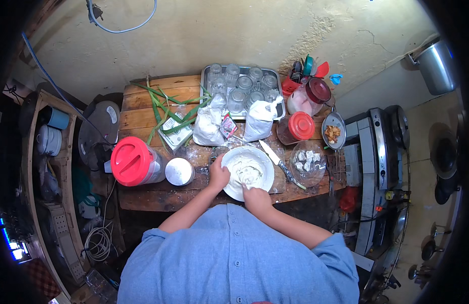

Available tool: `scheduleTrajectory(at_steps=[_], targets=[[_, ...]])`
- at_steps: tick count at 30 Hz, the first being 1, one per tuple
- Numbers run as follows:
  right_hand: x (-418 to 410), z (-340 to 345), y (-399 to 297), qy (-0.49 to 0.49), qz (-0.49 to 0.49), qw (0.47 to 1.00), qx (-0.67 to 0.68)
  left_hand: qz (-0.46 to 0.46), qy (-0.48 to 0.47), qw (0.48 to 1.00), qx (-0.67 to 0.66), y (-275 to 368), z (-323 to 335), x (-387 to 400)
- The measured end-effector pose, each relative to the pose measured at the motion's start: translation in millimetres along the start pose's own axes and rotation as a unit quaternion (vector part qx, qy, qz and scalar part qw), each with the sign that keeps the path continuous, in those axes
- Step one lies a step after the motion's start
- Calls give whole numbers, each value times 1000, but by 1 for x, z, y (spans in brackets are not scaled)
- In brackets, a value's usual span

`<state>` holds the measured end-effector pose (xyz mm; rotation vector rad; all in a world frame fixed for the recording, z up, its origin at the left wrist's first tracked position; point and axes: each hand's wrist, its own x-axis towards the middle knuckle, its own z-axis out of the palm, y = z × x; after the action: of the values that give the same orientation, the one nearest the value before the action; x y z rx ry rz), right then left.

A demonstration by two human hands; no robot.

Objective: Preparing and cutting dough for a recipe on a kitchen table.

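A white bowl (pixel 266 162) stands near the table's front edge, holding a thick, pale, swirled batter (pixel 245 170). My left hand (pixel 219 174) grips the bowl's left rim. My right hand (pixel 257 198) is closed at the front rim around a utensil that dips into the batter; the fist hides most of it, so its kind cannot be told. Just right of the bowl lies a knife (pixel 281 164) with a dark patterned handle. Beside the knife, white chunks (pixel 307 159) rest on a clear plate (pixel 308 181). Behind the bowl are two white plastic bags (pixel 208 127) (pixel 259 122) and a pink sachet (pixel 229 126).
Left are a red-lidded pitcher (pixel 130 161) and a white-topped round container (pixel 180 171). Long green leaves (pixel 179 127) cross a packet. Upturned glasses (pixel 236 100) fill a metal tray (pixel 282 110). At right stand a red-lidded jar (pixel 301 127) and a strainer (pixel 342 131) with fried food.
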<state>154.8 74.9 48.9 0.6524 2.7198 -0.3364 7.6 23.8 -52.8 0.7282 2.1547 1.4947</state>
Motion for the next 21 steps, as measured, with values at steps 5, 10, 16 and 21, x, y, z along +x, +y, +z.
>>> scheduleTrajectory(at_steps=[5,10,16,21], targets=[[-4,-21,56,-12,90,994,-59,-5,-36,999,11,-7,-3,3],[39,-2,35,96,89,991,-13,1,-39,999,31,-3,3,3],[-1,-11,38,11,-38,998,-47,-6,6,1000,-8,-11,9,2],[18,-68,63,110,-90,987,-76,-35,-53,996,-65,-13,4,7]])
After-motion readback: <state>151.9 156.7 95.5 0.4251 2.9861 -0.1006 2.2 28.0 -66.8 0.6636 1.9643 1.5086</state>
